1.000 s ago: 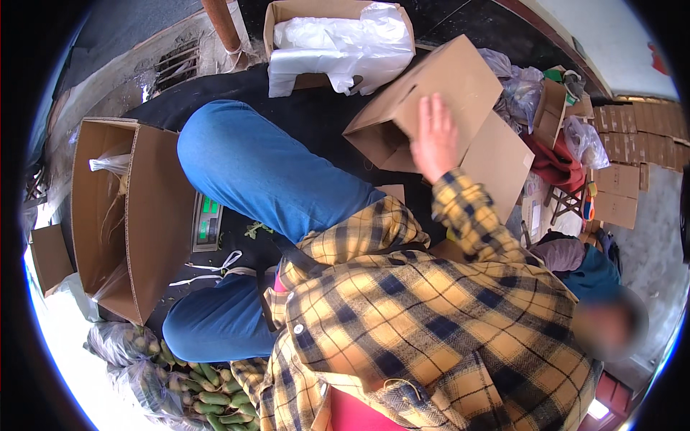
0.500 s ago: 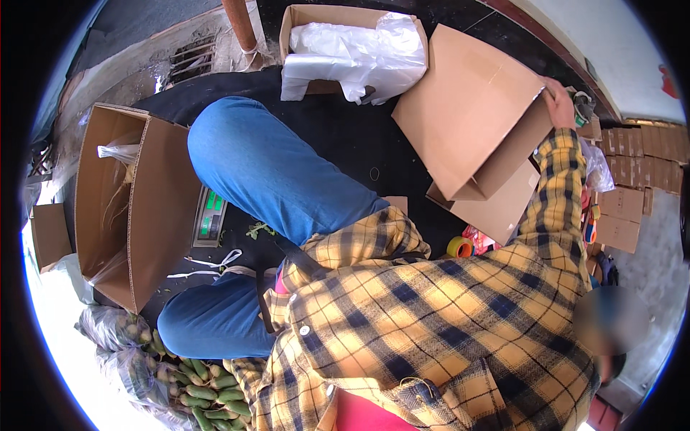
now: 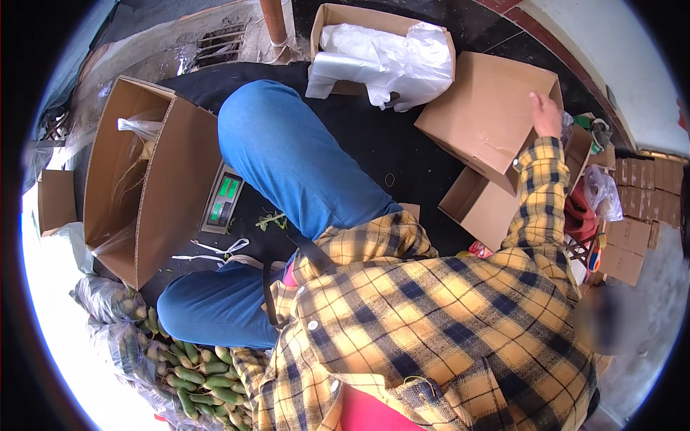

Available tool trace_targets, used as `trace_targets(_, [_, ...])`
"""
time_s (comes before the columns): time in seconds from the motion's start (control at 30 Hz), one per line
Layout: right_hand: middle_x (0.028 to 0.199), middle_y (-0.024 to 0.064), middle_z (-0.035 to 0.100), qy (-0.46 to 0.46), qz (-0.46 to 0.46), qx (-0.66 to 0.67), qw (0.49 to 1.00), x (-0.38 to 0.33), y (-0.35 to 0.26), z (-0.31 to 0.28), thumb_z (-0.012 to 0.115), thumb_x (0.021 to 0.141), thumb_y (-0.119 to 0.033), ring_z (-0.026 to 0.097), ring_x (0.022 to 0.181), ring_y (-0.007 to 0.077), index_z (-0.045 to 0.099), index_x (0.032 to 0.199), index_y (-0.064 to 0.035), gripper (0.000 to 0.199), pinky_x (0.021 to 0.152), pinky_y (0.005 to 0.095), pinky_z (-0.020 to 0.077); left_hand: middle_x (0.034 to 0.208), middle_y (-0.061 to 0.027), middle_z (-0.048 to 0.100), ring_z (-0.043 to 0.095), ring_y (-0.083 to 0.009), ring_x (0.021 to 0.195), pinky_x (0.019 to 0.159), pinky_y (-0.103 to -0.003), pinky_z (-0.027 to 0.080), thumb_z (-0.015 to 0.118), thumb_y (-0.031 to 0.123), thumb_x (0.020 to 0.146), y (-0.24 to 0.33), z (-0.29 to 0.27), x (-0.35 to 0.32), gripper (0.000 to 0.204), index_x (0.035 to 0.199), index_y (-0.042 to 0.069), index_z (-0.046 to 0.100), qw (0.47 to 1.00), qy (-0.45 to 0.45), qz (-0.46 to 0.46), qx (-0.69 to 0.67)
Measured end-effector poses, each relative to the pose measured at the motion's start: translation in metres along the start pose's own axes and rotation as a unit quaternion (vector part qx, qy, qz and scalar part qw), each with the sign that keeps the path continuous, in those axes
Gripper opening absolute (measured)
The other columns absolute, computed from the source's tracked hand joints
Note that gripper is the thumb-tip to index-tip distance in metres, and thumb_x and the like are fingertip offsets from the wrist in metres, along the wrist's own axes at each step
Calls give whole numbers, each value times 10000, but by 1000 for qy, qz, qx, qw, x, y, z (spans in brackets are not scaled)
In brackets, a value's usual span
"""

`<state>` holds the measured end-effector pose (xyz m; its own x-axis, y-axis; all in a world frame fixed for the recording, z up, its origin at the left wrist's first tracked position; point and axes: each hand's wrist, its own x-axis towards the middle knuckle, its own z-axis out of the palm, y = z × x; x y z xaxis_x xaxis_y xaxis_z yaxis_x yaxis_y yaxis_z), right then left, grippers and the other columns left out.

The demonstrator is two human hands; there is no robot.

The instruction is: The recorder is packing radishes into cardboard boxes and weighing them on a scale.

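While the right hand (image 3: 546, 115) grips the far edge of a flat-sided cardboard box (image 3: 483, 118), tilted on the black mat (image 3: 374, 144), the left hand is out of sight. Beyond this box stands another, lined with white plastic (image 3: 381, 61); a green-lit scale (image 3: 223, 200) lies well to its left.

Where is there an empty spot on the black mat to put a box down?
The black mat is bare between the blue-trousered knee, the box of white plastic bags and the cardboard box the right hand touches. It is crowded at the left: the open carton, the scale, and the bagged green vegetables.
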<state>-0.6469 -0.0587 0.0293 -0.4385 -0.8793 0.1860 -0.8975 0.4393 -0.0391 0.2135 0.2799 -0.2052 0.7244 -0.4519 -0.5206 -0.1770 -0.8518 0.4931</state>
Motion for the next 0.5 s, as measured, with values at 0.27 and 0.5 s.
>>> trace_targets(0.27, [1187, 137, 573, -1, -163, -156, 974, -26, 0, 59, 576, 809, -411, 519, 1106, 298, 590, 1130, -57, 478, 985, 400, 354, 776, -97, 659, 605, -172, 611, 558, -312, 487, 612, 221, 812, -41, 7, -5, 237, 900, 2, 632, 999, -14, -28, -9])
trace_targets(0.5, [1172, 175, 569, 142, -260, -61, 953, -8, -86, -27, 562, 875, -231, 538, 1086, 312, 606, 1103, -35, 304, 922, 387, 419, 770, -97, 658, 608, -175, 605, 552, -313, 487, 617, 226, 808, -97, 36, -29, 240, 899, 4, 632, 999, -14, -48, -5])
